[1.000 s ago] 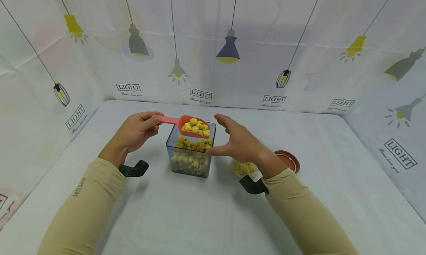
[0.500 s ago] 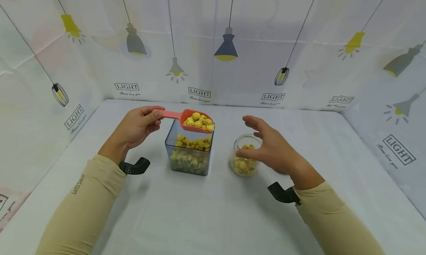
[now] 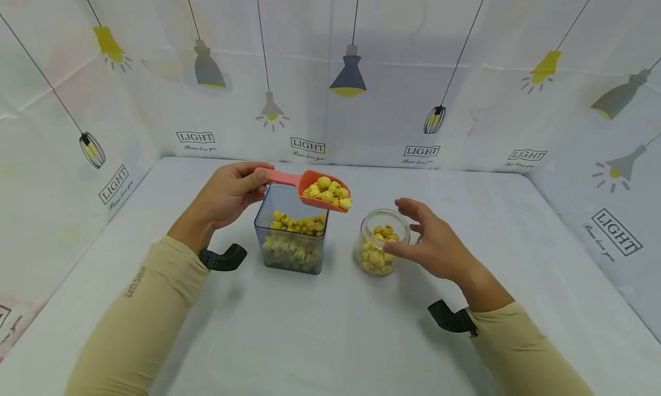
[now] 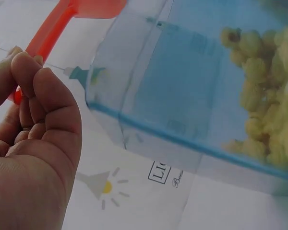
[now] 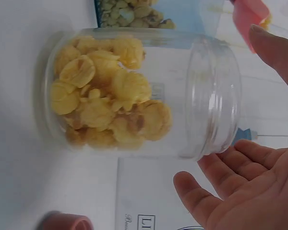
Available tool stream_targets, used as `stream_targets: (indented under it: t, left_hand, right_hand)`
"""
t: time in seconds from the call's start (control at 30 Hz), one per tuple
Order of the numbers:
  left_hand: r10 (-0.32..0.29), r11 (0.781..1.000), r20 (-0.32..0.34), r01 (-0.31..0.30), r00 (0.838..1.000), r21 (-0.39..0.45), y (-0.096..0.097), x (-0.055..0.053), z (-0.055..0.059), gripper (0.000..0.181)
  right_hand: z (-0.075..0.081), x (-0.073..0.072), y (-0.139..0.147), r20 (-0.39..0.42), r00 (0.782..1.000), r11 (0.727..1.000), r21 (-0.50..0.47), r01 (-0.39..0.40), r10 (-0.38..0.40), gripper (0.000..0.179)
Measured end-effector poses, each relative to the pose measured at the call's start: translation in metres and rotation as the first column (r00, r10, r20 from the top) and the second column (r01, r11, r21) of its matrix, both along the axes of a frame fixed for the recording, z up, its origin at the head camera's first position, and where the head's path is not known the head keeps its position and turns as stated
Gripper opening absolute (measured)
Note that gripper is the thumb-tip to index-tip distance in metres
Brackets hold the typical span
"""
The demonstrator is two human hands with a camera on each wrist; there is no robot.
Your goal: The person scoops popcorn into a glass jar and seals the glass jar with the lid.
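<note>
My left hand (image 3: 227, 196) pinches the handle of a coral-pink scoop (image 3: 304, 196) heaped with yellow popcorn (image 3: 330, 192). The scoop hovers above the right rim of a clear bluish square container (image 3: 291, 252), which is partly filled with popcorn. To its right stands a glass jar (image 3: 383, 252) without a lid, popcorn in its lower part. Around the jar's right side spreads my right hand (image 3: 439, 247), thumb and fingers apart. In the right wrist view the fingers (image 5: 197, 191) lie close to the jar's neck; whether they touch it I cannot tell.
A reddish-brown round lid (image 5: 67, 221) shows beside the jar in the right wrist view; my right hand hides it in the head view. A white cloth covers the table (image 3: 320, 333), and a lamp-print backdrop (image 3: 382, 126) rises behind.
My right hand has drawn back from the square container to the jar's right side. My left hand has carried the loaded scoop rightward, toward the jar.
</note>
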State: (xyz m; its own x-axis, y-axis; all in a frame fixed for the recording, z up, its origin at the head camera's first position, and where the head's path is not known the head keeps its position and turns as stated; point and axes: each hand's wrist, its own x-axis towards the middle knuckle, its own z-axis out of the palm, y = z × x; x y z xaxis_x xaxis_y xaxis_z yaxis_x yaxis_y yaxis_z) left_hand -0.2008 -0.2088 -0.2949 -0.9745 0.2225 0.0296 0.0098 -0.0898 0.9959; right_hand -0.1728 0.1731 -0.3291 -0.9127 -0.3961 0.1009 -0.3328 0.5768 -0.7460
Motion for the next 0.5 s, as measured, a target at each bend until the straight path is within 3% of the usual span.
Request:
stream_targets:
  t: [0.27,0.5]
  left_hand:
    - [-0.035,0.998,-0.011,0.034,0.999,-0.049,0.018,-0.005,0.003,0.037]
    - [-0.020,0.996,0.005,0.020,1.000,-0.090,0.030,-0.007,0.004,0.034]
  right_hand:
    - [-0.011,-0.001,0.001,0.010,1.000,0.999,-0.028,0.025,-0.025,0.086]
    - [-0.020,-0.004,0.001,0.013,0.998,0.997,-0.046,0.062,-0.061,0.085]
